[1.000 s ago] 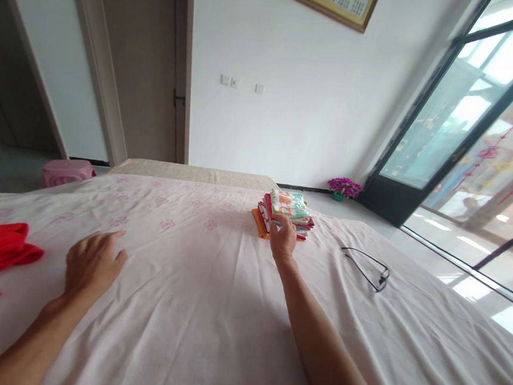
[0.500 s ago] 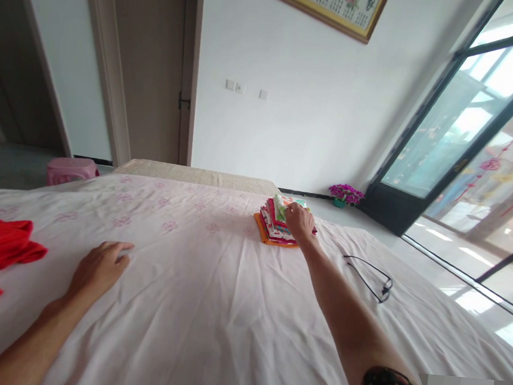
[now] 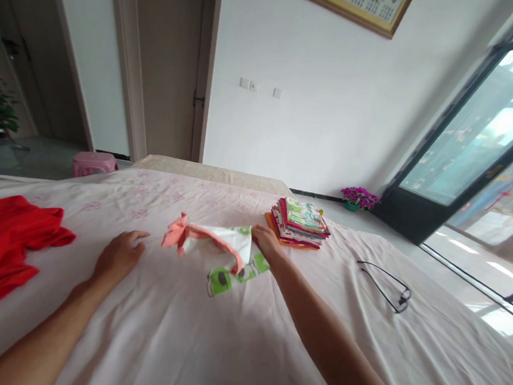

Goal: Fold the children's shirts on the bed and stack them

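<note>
My right hand (image 3: pixel 266 244) grips a small white garment (image 3: pixel 218 250) with green prints and salmon trim, which hangs partly unfolded just above the pink bedsheet (image 3: pixel 190 330). My left hand (image 3: pixel 118 255) rests palm down on the sheet, fingers spread, a little left of the garment and not touching it. A stack of folded colourful clothes (image 3: pixel 299 222) sits on the sheet just beyond my right hand.
A red garment (image 3: pixel 4 245) lies at the left edge of the bed. A black cord (image 3: pixel 387 283) lies on the sheet to the right. Beyond the bed are a pink stool (image 3: pixel 94 164), a doorway, a flower pot (image 3: pixel 357 198) and a glass door.
My right hand has left the stack and drawn back toward me with the white and green garment, which has opened out. My left hand stays flat on the sheet.
</note>
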Motion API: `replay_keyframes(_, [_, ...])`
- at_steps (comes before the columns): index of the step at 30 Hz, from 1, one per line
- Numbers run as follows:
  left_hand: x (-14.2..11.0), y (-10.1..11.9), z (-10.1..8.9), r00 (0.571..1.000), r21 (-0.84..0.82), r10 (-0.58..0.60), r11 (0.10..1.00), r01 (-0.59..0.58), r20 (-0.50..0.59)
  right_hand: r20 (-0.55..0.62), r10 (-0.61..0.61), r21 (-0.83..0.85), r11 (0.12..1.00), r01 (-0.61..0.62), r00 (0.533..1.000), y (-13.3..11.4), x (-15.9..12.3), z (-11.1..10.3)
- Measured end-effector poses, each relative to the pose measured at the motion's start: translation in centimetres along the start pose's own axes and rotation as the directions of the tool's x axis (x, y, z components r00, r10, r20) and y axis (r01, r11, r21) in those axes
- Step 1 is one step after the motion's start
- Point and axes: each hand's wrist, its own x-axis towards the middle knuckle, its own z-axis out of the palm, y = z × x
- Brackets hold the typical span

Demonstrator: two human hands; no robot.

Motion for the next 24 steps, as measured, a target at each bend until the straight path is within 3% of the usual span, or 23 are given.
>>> replay_keyframes(2, [-0.2, 0.3, -0.3, 0.999, -0.053, -0.014, 0.998, 0.013, -0.029, -0.016, 0.012, -0.323, 0.946, -0.016, 1.0, 2.1, -1.0, 0.7])
replay_keyframes(5, [-0.6, 0.9, -0.5, 0.996, -0.161, 0.021, 0.986, -0.034, -0.083, -0.006, -0.072, -0.762, 0.646, 0.042, 0.997, 3.0, -1.9, 0.9])
replay_keyframes(7, [-0.9, 1.7, -0.6, 0.997, -0.293, 0.054, 0.954, -0.07, -0.063, 0.104, -0.138, -0.832, 0.53, 0.162, 0.985, 2.3, -2.3, 0.9])
replay_keyframes(9, [-1.5, 3.1, -0.9, 0.995, -0.456, 0.093, 0.888, -0.064, 0.043, 0.286, -0.181, -0.822, 0.458, 0.338, 0.941, 1.4, -2.5, 0.8])
replay_keyframes(11, [-2.1, 5.0, -1.2, 0.969, -0.57, 0.168, 0.821, -0.034, 0.183, 0.442, -0.19, -0.786, 0.388, 0.481, 0.877, 0.8, -2.7, 0.7])
replay_keyframes(13, [-2.9, 7.1, -1.3, 0.929, -0.6, 0.267, 0.798, -0.064, 0.256, 0.521, -0.183, -0.757, 0.354, 0.55, 0.834, 0.8, -2.7, 0.7])
replay_keyframes(15, [-3.8, 9.0, -1.1, 0.9, -0.559, 0.354, 0.813, -0.163, 0.254, 0.519, -0.192, -0.733, 0.402, 0.549, 0.833, 1.1, -2.7, 0.7])
replay_keyframes(16, [-4.1, 9.8, -0.8, 0.888, -0.525, 0.39, 0.823, -0.219, 0.241, 0.493, -0.194, -0.714, 0.466, 0.522, 0.848, 1.3, -2.6, 0.9])
replay_keyframes(18, [-4.7, 11.0, -0.2, 0.884, -0.478, 0.409, 0.837, -0.266, 0.225, 0.384, -0.148, -0.633, 0.677, 0.376, 0.911, 1.7, -2.4, 1.3])
replay_keyframes(20, [-5.0, 11.6, 0.2, 0.915, -0.531, 0.341, 0.827, -0.182, 0.218, 0.246, -0.012, -0.43, 0.895, 0.12, 0.969, 1.8, -2.2, 1.7])
replay_keyframes(21, [-5.0, 11.7, 0.3, 0.935, -0.604, 0.28, 0.791, -0.097, 0.218, 0.188, 0.066, -0.29, 0.957, -0.009, 0.98, 1.8, -2.0, 1.9])
replay_keyframes(23, [-4.6, 11.5, 0.2, 0.957, -0.778, 0.143, 0.618, 0.112, 0.251, 0.088, 0.173, -0.044, 0.985, -0.169, 0.981, 1.9, -1.8, 2.1])
replay_keyframes(24, [-4.4, 11.3, 0.0, 0.956, -0.842, 0.085, 0.499, 0.204, 0.282, 0.027, 0.179, 0.016, 0.984, -0.179, 0.984, 2.0, -1.6, 2.1])
